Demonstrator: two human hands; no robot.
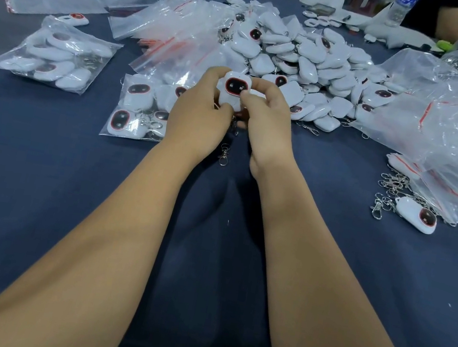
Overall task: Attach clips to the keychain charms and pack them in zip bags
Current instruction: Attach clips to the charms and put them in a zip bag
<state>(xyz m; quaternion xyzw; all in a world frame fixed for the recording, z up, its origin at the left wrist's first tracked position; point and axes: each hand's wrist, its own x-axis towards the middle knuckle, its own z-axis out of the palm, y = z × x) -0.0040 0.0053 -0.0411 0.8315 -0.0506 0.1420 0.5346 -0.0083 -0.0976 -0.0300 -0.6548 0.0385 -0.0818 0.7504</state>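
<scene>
We see the left hand (197,119) and right hand (265,118) together pinching one white charm (235,87), face up, above the blue counter (36,185). A metal clip (224,154) dangles below it; the charm pile (302,61) lies just behind, packed zip bags (55,57) to the left.

Worktop (33,200) under dark blue cloth, big heap of white charms (308,62) at its far middle, filled zip bags (55,57) left, empty zip bags (52,3) beyond, loose metal clips (387,189) and one charm (417,217) right
</scene>
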